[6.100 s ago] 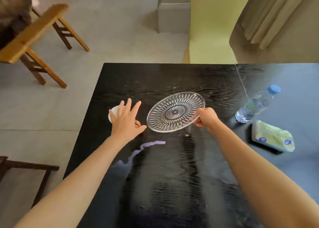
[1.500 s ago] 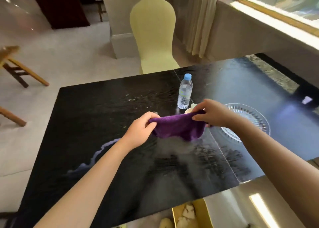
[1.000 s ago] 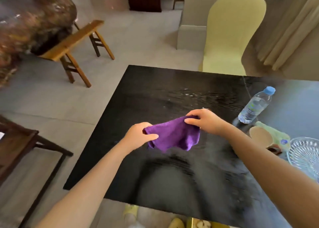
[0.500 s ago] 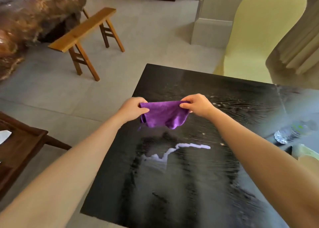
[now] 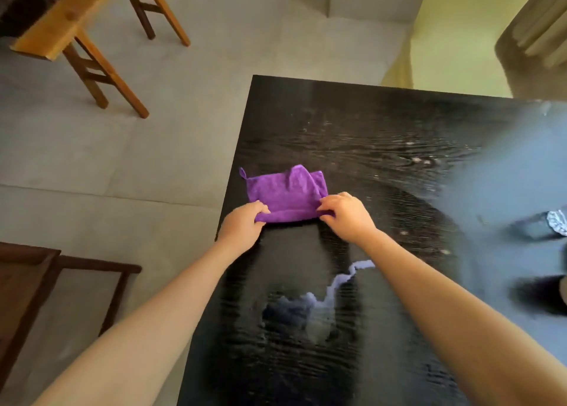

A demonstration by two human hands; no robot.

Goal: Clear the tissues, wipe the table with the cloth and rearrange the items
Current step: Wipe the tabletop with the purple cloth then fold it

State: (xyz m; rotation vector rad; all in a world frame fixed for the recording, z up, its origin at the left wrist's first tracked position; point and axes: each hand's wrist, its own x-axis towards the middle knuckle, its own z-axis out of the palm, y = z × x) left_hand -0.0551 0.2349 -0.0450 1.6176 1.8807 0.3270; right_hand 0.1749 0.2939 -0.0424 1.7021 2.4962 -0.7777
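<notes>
The black wood-grain bench (image 5: 383, 147) stood on a grey tiled floor (image 5: 122, 166), its glossy top catching pale reflections. Your left hand (image 5: 242, 226) pinched the near left corner of the purple cloth (image 5: 287, 193), thumb and fingers closed on the folded edge. Your right hand (image 5: 346, 215) pinched the near right corner the same way, grip closed on the fabric. The cloth lay flat on the bench close to its left edge, folded into a rough rectangle, with a small hanging loop at its far left corner and a raised wrinkle along the far side. Both of your forearms reached in from the bottom of the view, over the bench. At the right edge a patterned glass rim (image 5: 559, 222) showed only in part, too blurred to identify further. Beyond the bench, a light wooden stool (image 5: 76, 25) stood on the floor at the upper left, a dark wooden frame (image 5: 36, 270) at the lower left, and a yellow-covered chair (image 5: 454, 31) past the far edge.
</notes>
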